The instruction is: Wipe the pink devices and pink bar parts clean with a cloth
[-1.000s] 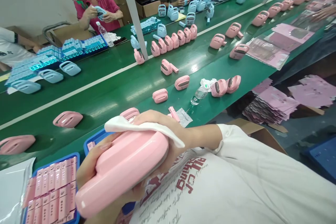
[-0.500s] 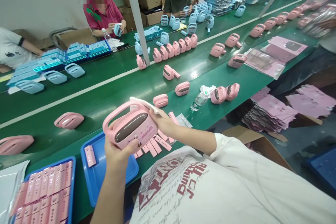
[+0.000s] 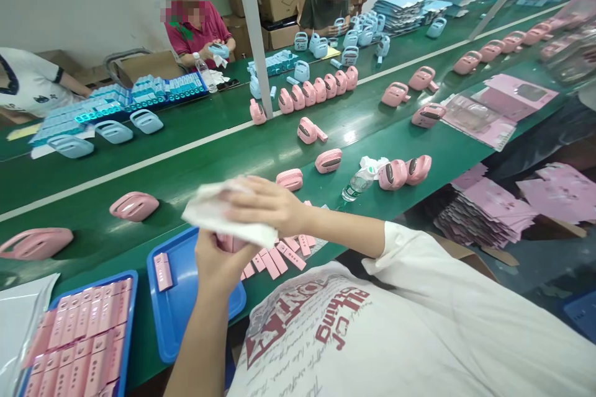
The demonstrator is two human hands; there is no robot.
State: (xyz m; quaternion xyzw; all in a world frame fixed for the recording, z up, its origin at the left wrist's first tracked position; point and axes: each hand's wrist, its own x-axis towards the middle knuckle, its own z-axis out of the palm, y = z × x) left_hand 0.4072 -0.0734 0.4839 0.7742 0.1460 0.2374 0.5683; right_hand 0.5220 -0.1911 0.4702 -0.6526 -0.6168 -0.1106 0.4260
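Note:
My left hand [image 3: 218, 270] grips a pink handled device [image 3: 229, 242] from below, its thumb along the near side. A white cloth [image 3: 207, 206] covers most of the device, so its handle and dark oval panel are hidden. My right hand [image 3: 265, 203] lies over the cloth and presses it down on the device, fingers pointing left. Under the hands is a blue tray [image 3: 173, 316] with one small pink stick-like part [image 3: 162, 272] in it. Several more pink stick parts [image 3: 274, 260] lie loose on the green bench to the right of the tray.
Pink handled devices [image 3: 135, 206] stand along the green conveyor [image 3: 195, 164]. A blue tray packed with pink sticks [image 3: 77, 335] is at lower left. A plastic bottle [image 3: 357, 185] lies to the right. Co-workers [image 3: 198, 31] across the line handle blue devices.
My right hand has brought the cloth from the device's far right side over its front. The device has turned and is now mostly covered. The view has shifted slightly.

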